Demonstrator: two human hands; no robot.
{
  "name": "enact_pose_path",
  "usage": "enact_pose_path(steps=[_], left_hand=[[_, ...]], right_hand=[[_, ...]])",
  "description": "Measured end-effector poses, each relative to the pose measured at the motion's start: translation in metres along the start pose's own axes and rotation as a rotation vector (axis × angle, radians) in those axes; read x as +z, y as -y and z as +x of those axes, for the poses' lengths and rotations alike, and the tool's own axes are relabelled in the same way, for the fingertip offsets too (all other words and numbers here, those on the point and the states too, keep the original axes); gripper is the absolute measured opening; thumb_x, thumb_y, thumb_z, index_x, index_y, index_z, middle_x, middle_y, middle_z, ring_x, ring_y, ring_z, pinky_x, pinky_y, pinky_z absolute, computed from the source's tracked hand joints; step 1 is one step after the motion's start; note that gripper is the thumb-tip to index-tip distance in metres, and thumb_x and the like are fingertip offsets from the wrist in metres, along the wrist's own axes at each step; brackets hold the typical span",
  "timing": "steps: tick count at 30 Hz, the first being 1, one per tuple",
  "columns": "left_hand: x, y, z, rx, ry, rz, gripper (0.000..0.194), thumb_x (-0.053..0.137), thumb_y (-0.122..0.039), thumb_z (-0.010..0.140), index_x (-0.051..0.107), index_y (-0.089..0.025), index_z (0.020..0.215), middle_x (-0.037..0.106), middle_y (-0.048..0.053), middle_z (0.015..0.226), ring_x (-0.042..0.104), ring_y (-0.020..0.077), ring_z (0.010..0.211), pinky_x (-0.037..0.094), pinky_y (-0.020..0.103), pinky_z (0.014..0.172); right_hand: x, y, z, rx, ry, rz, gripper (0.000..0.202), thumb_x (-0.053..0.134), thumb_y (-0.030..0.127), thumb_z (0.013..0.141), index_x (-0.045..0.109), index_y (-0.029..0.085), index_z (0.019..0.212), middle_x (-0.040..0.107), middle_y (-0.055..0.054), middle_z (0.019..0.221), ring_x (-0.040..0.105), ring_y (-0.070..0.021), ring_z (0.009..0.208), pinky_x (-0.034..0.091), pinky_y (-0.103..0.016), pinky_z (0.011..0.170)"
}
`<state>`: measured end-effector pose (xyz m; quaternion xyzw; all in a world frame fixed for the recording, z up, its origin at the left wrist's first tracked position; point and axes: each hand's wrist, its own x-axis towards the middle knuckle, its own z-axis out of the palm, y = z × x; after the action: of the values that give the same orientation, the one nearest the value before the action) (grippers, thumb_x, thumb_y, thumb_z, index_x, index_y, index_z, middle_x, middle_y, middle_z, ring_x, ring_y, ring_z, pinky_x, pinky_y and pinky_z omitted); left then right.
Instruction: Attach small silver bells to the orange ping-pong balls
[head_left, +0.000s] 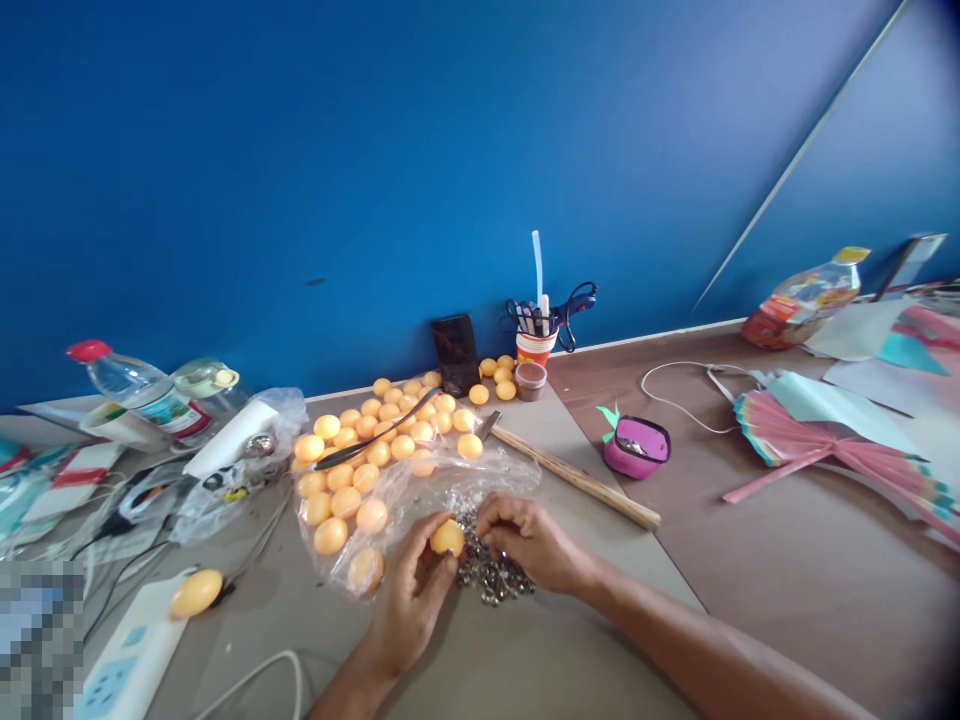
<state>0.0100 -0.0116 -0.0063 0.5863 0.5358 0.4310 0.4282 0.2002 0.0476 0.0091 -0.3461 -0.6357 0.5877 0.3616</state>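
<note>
Clamps left hand (405, 600) on orange ball (448, 538) to steady it; curls right hand (536, 545) by metal pieces (496, 586), cannot tell if clamped.

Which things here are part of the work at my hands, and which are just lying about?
In use, by the look of it:
- orange ball in the left hand
- small metal pieces by the right hand
- orange balls on the plastic

Probably just lying about:
- black phone
- pink fan
- red-capped bottle
- power strip

Unclear: hammer
</note>
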Motion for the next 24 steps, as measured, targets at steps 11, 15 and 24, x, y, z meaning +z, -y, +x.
enact_pose_path(steps=[11, 15, 24], left_hand=[[0.003, 0.001, -0.001, -0.018, -0.071, -0.083, 0.046, 0.065, -0.041, 0.079, 0.061, -0.017, 0.119, 0.068, 0.011, 0.109, 0.063, 0.0269, 0.104, 0.052, 0.039, 0.09], [0.004, 0.004, -0.001, -0.058, -0.053, -0.132, 0.049, 0.067, -0.04, 0.078, 0.06, -0.017, 0.12, 0.068, 0.012, 0.111, 0.062, 0.0274, 0.106, 0.052, 0.039, 0.091], [0.005, 0.004, -0.001, -0.034, -0.064, -0.081, 0.045, 0.067, -0.039, 0.078, 0.062, -0.017, 0.117, 0.069, 0.012, 0.111, 0.065, 0.0272, 0.102, 0.052, 0.039, 0.09]], right_hand=[[0.022, -0.003, -0.004, 0.276, 0.019, 0.207, 0.008, 0.057, 0.022, 0.07, 0.058, 0.017, 0.076, 0.053, 0.004, 0.052, 0.047, -0.0094, 0.046, 0.035, -0.021, 0.047], [0.019, 0.003, -0.004, 0.104, -0.017, 0.045, 0.006, 0.056, 0.012, 0.066, 0.059, 0.017, 0.068, 0.057, -0.001, 0.075, 0.055, -0.0127, 0.07, 0.044, -0.024, 0.064], [0.022, 0.007, -0.005, 0.166, 0.028, 0.048, 0.008, 0.049, 0.01, 0.065, 0.053, 0.017, 0.066, 0.052, 0.0, 0.074, 0.051, -0.0112, 0.061, 0.042, -0.023, 0.055]])
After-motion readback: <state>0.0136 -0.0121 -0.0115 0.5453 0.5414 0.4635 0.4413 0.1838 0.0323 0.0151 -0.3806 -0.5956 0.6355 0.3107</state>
